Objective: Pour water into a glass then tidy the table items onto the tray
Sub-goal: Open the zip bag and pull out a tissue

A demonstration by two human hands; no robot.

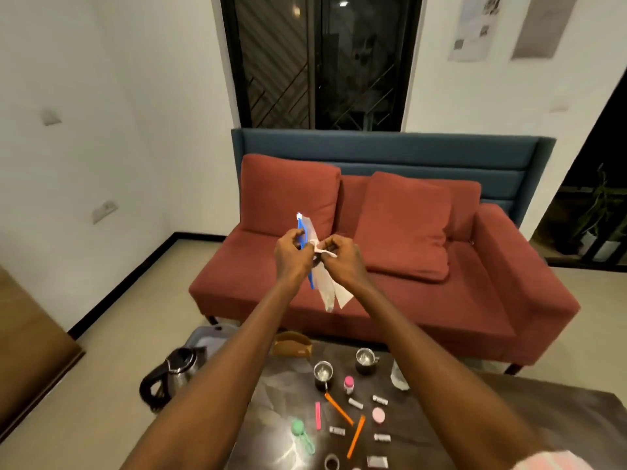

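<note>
— Two mugs [323, 374] stand on the dark table [281, 395] nearest me, among small bits: orange sticks [339, 409], a pink strip [318, 415], a green ball [298, 428], foil sachets [355, 403]. The kettle [177, 368] sits at the table's left edge, the tray [207, 339] behind it, mostly hidden by my left arm.

— And the hands?

— Both are raised well above the table, in front of the sofa [390, 232]. My left hand [293, 254] pinches a clear zip bag [317, 266] by its blue strip; my right hand [341, 257] has its fingers curled round something small and pale at the bag's mouth. What it is, I cannot tell.

— How would you do this step well?

— I judge it to be tidying, loading or closing the bag. I'd keep the mouth up, hold the strip taut with the left, and work the right along it slowly so nothing drops.

— Room to move?

— Plenty of open air up here. Coming down is tighter: the mugs and a clear glass [398, 376] at the far right stand under my arms, and the kettle is close to the edge, so I'd lower between them.
</note>
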